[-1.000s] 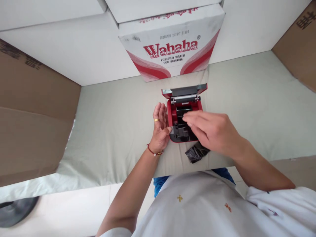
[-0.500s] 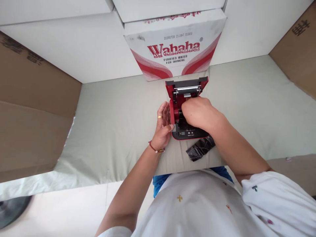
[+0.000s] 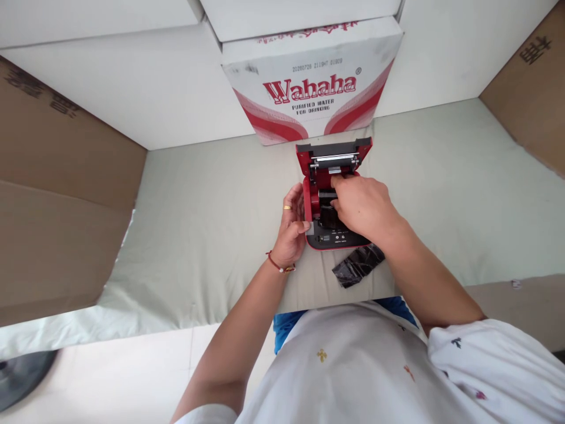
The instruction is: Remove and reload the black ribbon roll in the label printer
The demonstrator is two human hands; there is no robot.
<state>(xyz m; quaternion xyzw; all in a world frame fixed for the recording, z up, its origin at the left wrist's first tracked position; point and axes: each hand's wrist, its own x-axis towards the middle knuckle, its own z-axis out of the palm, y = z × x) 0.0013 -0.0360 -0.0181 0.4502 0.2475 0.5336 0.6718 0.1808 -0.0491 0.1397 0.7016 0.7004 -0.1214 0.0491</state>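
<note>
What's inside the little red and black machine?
Inside the machine, you can see a shiny black thing. The right hand covers much of the right side, so I can't tell what's under there.

Pale-green cloth-covered table [image 3: 198, 224] — open red device [image 3: 329, 239], black crinkled film [image 3: 358, 266] beside it, Wahaha carton [image 3: 311, 97], brown boxes [image 3: 62, 218].

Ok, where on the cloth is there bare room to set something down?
Two wide patches of cloth are bare: one between the left brown box and the left hand, one between the right hand and the right brown box. The middle is crowded: both hands are at the red device, the Wahaha box stands behind it, and black film lies in front.
</note>
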